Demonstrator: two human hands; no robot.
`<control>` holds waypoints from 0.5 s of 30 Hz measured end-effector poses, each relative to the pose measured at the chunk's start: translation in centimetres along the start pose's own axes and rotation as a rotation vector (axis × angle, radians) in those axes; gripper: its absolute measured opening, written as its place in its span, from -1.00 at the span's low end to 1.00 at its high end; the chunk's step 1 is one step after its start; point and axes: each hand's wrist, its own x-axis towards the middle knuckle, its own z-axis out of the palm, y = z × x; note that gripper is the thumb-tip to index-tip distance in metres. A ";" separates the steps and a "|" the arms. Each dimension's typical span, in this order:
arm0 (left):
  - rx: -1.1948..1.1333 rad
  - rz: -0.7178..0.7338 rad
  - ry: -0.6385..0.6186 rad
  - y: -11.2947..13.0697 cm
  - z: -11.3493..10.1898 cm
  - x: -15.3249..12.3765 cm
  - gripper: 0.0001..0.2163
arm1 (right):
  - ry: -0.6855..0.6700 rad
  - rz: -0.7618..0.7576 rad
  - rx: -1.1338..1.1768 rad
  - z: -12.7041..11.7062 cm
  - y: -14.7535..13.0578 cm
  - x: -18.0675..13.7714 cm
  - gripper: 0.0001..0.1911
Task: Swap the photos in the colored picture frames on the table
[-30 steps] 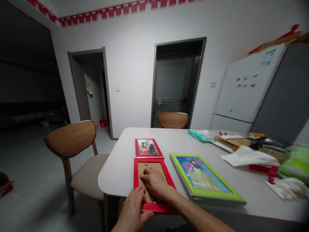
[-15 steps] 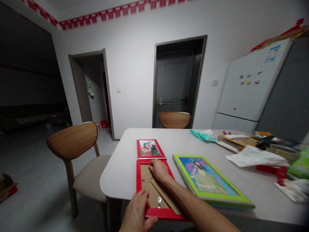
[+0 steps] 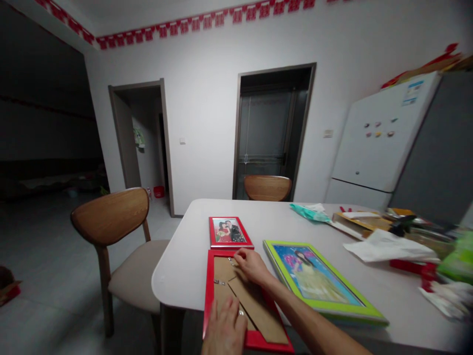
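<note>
A red picture frame [image 3: 209, 291] lies face down at the near table edge, its brown backing board [image 3: 221, 268] and stand flap [image 3: 258, 310] showing. Small metal hangers [image 3: 219, 282] sit on the board. My left hand [image 3: 225, 325] rests flat on the lower part of the backing, fingers stretched out. At the top edge, my right hand [image 3: 251, 266] has its fingers pinched together beside a metal piece [image 3: 231, 261]; what is between them is hidden. Beyond lies a smaller red frame [image 3: 231, 231] with a couple's photo. A green-framed picture [image 3: 314, 278] lies to the right.
The white table [image 3: 177, 266] has a rounded left corner. Wooden chairs stand at its left [image 3: 111, 217] and far side [image 3: 268, 188]. A teal packet [image 3: 309, 213], white paper [image 3: 391, 246] and a green bag [image 3: 458, 259] lie along the right. A fridge [image 3: 380, 138] stands behind.
My left hand has moved from the frame's lower left corner onto the backing board. My right hand has shifted slightly right along the top edge, uncovering a metal piece there.
</note>
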 end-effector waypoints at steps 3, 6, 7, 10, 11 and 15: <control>-0.040 -0.011 -0.004 1.1 0.8 0.7 -0.60 | 0.021 -0.011 0.159 -1.2 0.5 -1.6 -0.70; -0.119 -0.007 0.100 0.9 0.5 0.4 -0.61 | 0.145 0.073 0.507 -2.8 1.3 -3.0 -0.68; -0.164 0.005 0.149 0.8 0.0 0.2 -0.60 | 0.200 0.126 0.618 -3.2 1.5 -3.5 -0.67; -0.431 -0.005 0.331 1.2 -2.4 0.0 -0.64 | 0.297 0.303 0.850 -3.4 1.3 -5.0 -0.61; -0.577 -0.028 0.397 1.7 -3.2 0.2 -0.71 | 0.273 0.362 0.925 -3.1 0.9 -5.6 -0.59; -1.244 -0.108 0.528 4.8 -5.1 1.8 -0.78 | 0.022 0.486 1.288 -0.9 -2.0 -7.8 -0.45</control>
